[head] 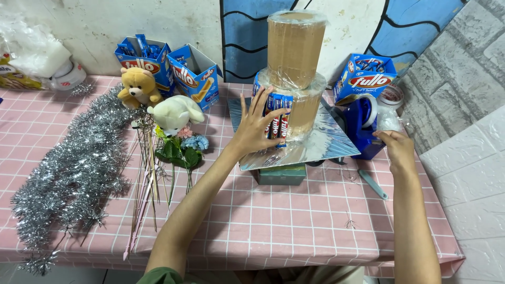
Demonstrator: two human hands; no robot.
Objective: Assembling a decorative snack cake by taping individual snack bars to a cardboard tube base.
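Cardboard tower (294,52) — left hand (253,131) spread on snack sticks (278,118), right hand (397,150) gripping tape dispenser (363,123).

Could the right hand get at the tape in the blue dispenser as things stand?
Probably yes. The right hand is already at the blue tape dispenser, with nothing between them; the left hand is pressing snack sticks against the cardboard tower.

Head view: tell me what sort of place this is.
Probably a home craft table. A pink checked tablecloth carries silver tinsel, two small teddy bears and a two-tier cardboard tower being dressed with snack sticks; a tape dispenser stands alongside.
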